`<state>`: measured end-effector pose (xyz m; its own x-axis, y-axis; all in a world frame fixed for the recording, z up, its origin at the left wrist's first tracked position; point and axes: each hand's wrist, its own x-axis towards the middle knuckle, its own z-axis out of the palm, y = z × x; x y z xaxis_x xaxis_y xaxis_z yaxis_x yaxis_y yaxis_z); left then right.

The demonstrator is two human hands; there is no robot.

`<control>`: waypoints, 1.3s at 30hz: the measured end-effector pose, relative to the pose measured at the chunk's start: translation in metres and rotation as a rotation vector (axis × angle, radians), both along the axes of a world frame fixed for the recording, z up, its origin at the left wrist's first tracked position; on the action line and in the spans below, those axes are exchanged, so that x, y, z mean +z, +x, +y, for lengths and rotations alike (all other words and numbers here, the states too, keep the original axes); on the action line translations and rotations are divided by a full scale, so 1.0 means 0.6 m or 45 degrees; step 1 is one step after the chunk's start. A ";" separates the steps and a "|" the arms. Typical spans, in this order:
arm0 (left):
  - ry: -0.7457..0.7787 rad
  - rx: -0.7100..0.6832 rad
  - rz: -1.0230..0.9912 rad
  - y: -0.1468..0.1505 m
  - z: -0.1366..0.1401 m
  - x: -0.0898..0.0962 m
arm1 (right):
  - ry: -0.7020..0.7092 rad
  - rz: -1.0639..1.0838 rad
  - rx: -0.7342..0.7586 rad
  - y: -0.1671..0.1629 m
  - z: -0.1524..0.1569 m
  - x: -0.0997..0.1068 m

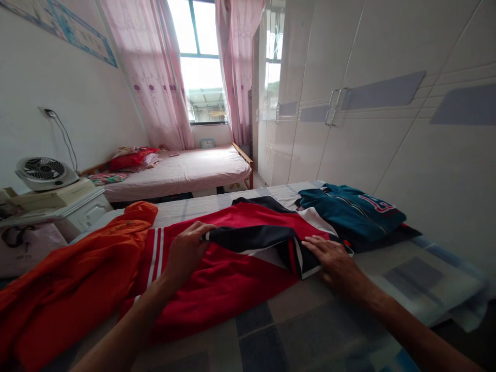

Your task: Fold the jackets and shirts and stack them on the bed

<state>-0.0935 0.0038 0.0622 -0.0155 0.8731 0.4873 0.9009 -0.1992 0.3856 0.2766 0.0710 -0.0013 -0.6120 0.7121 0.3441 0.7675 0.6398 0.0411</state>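
Observation:
A red jacket with dark navy sleeves and white trim lies spread on the bed in front of me. My left hand is closed on the cuff end of one sleeve, which is raised a little and stretched across the jacket's body. Near that sleeve's shoulder end, my right hand rests on the fabric with its fingers stretched out. A folded teal zip jacket with a letter patch lies just beyond my right hand. To the left, an orange garment lies crumpled against the red jacket's hem.
The checked bedsheet covers the near bed. A second bed stands by the window, with red bedding at its left. White wardrobes line the right side. A small fan sits on a white cabinet at left.

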 end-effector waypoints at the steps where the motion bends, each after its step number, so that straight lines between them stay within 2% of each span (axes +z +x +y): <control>1: 0.108 0.039 -0.044 -0.012 -0.003 0.009 | 0.017 0.018 -0.004 0.003 0.004 0.002; 4: 0.279 0.145 -0.153 -0.047 -0.018 0.016 | 0.047 0.060 0.031 0.005 0.009 0.014; 7: 0.186 0.181 -0.238 -0.072 -0.032 0.007 | 0.009 0.060 0.048 0.000 0.021 0.031; 9: 0.171 0.198 -0.268 -0.080 -0.039 0.002 | -0.047 0.117 -0.046 -0.002 0.040 0.043; 11: 0.274 0.205 -0.247 -0.083 -0.050 -0.001 | -0.089 0.217 -0.168 0.001 0.064 0.048; 14: 0.415 0.189 -0.129 -0.091 -0.078 -0.024 | -0.149 0.292 -0.243 0.012 0.090 0.035; 15: 0.382 0.179 -0.081 -0.095 -0.089 -0.039 | -0.181 0.280 -0.224 0.016 0.094 0.025; 17: 0.178 0.171 0.021 -0.104 -0.111 -0.075 | -0.202 0.237 -0.160 0.022 0.093 0.006; 19: -0.053 0.204 0.136 -0.111 -0.127 -0.106 | -0.100 0.208 -0.070 0.022 0.086 -0.007; 21: -0.128 0.242 0.276 -0.113 -0.136 -0.120 | 0.058 0.197 0.034 0.017 0.079 -0.010; 24: 0.030 0.186 0.483 -0.108 -0.140 -0.112 | 0.201 0.248 0.142 0.011 0.078 -0.006; 28: 0.221 0.130 0.675 -0.094 -0.146 -0.102 | 0.272 0.365 0.091 0.022 0.095 -0.020; 31: 0.070 0.001 0.709 -0.085 -0.156 -0.104 | 0.200 0.302 0.122 0.035 0.100 -0.033; 33: -0.111 -0.101 0.600 -0.082 -0.160 -0.094 | 0.163 0.247 0.160 0.038 0.093 -0.032; 36: -0.291 -0.176 0.317 -0.067 -0.144 -0.053 | 0.188 0.208 0.188 0.037 0.073 -0.024; 39: -0.350 -0.242 0.101 -0.022 -0.089 -0.009 | 0.242 0.214 0.229 0.035 0.056 -0.022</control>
<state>-0.1065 -0.0493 0.0567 0.1887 0.9556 0.2262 0.8871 -0.2647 0.3782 0.2979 0.1047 -0.0148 -0.6452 0.5108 0.5681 0.6491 0.7587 0.0550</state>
